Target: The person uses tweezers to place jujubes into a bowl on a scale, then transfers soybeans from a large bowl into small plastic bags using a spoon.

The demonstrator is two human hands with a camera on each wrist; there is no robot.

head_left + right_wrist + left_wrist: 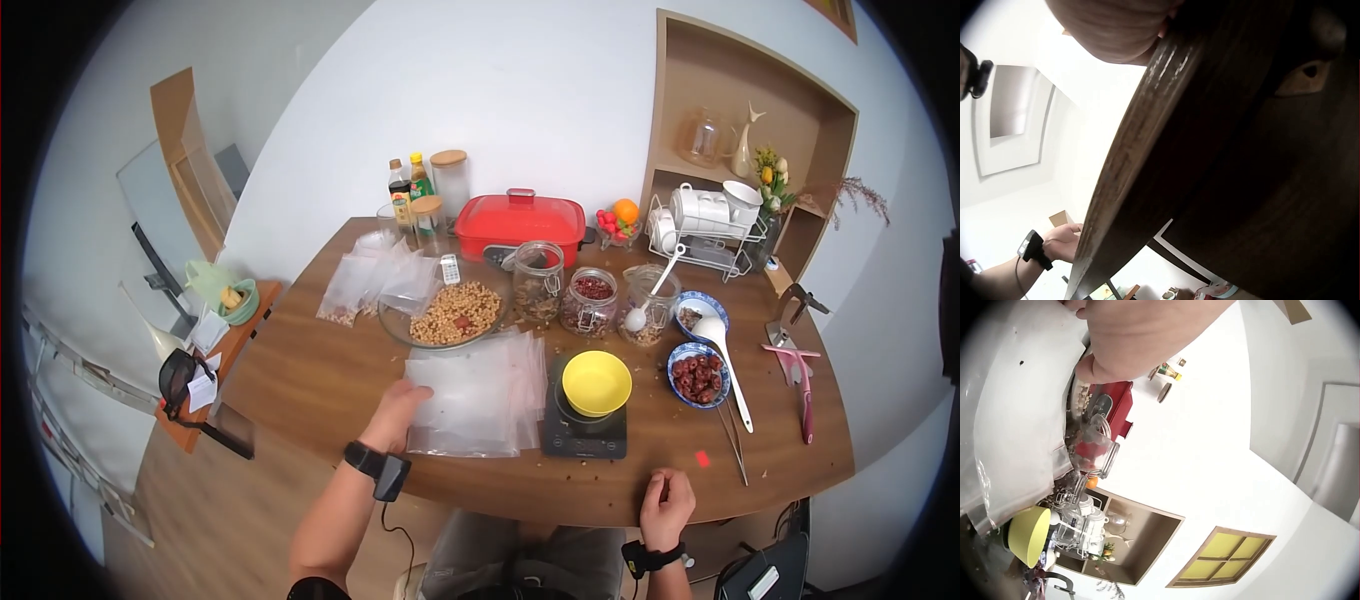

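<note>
Stack of clear plastic bags: lay just left of the flat black scale, which bore a round yellow bowl. Left hand: touched the bags' edge opposite the scale; grip unclear. Right hand: loosely curled, holding nothing, nearer and right of the scale.

Brown wooden table, clear plastic bags, black scale, red cooker, glass jars, blue-and-white bowls

I see red pot, with two sauce bottles left of it. To right I see orange, then white cups near yellow flowers.
</note>
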